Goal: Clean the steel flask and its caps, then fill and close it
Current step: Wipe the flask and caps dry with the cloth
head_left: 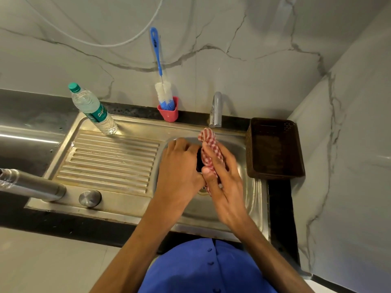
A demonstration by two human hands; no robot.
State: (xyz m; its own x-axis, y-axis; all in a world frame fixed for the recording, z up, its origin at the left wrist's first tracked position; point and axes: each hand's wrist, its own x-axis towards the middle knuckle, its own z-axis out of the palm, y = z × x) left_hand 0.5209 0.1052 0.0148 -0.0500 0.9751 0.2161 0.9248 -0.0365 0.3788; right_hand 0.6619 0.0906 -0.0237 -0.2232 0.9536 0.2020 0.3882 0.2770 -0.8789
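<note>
Over the sink basin: both hands work together above the drain, with a red-checked cloth point(208, 153) between them
Left hand point(179, 168): fingers curled round a small dark object point(198, 160), mostly hidden; judged to be one of the flask's caps, though too little shows to be sure
Right hand point(222, 182): thumb and fingers wrapped round the twisted cloth, pressing it against the dark object
Steel flask point(33, 185): lying on its side at the left edge of the view, its base end resting on the front left corner of the sink point(251, 199) and the rest reaching out past it, well apart from the hands, its mouth end at the frame edge and hard to read
Steel cap point(90, 198): a round steel piece sitting on the sink's front rim just beside the flask's base, untouched
Water bottle point(93, 108): capped, nearly full, standing at the back of the drainboard point(110, 161)
Bottle brush point(163, 89): standing in a pink holder point(169, 115) behind the sink, beside the tap point(215, 108), which shows no running water
Basket point(275, 149): dark, on the worktop to the right of the basin
Progress: judged mid-task, one cap being wiped; whether flask and steel cap are already washed cannot be told
Left to do: filling the flask, probably from the bottle, then fitting both caps
</note>
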